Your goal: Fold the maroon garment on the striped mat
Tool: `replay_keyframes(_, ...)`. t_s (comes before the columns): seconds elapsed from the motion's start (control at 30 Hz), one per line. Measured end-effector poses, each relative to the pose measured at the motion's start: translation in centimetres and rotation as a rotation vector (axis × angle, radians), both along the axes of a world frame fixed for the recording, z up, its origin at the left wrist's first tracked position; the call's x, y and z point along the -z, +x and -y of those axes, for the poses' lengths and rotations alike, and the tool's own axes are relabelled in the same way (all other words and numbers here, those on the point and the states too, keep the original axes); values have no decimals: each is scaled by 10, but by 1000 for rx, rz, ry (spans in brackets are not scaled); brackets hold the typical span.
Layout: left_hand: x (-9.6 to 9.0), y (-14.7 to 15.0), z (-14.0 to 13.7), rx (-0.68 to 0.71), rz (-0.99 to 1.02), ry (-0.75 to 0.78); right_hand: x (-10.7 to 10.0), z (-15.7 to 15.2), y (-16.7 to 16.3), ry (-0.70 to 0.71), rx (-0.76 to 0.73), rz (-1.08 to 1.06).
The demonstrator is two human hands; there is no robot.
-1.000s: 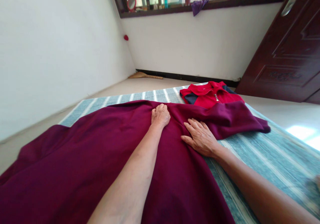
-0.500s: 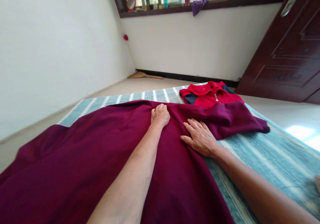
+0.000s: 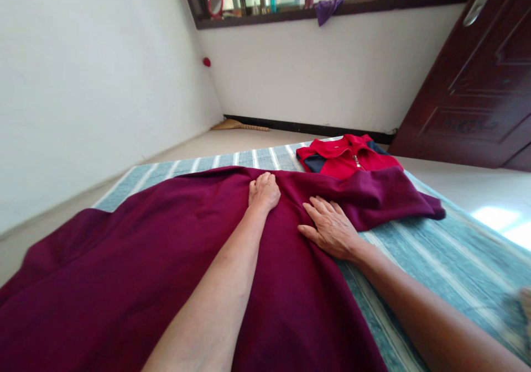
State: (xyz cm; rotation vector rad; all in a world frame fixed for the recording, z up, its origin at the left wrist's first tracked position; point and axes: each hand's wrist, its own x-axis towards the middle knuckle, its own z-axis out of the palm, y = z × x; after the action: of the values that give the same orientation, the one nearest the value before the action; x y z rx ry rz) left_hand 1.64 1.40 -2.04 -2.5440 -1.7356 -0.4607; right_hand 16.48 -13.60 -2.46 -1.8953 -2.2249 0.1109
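A large maroon long-sleeved garment (image 3: pixel 199 261) lies spread over a bed with a blue-and-white striped sheet (image 3: pixel 431 250). Its sleeve stretches out to the right, with soft folds. My left hand (image 3: pixel 264 190) is closed on the fabric close to the garment's far edge; its fingertips are hidden. Flat on the cloth where the sleeve meets the body rests my right hand (image 3: pixel 329 225), fingers spread and holding nothing. Just beyond the sleeve, a red and navy zip-collared top (image 3: pixel 332 152) lies partly covered by the maroon fabric.
White walls (image 3: pixel 91 68) stand to the left and ahead. A broom (image 3: pixel 240 125) lies on the floor by the far wall. On the windowsill are a round mirror (image 3: pixel 215 4), bottles and a purple cloth (image 3: pixel 327 10). To the right is a dark red door (image 3: pixel 473 95).
The view has shifted very slightly. Both hands and the garment keep their places.
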Motion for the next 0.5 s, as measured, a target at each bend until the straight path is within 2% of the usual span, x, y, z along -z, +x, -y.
replay_keyframes(0.5,3,0,-2,8,2,14,-2,0,-1,-5,3,-6)
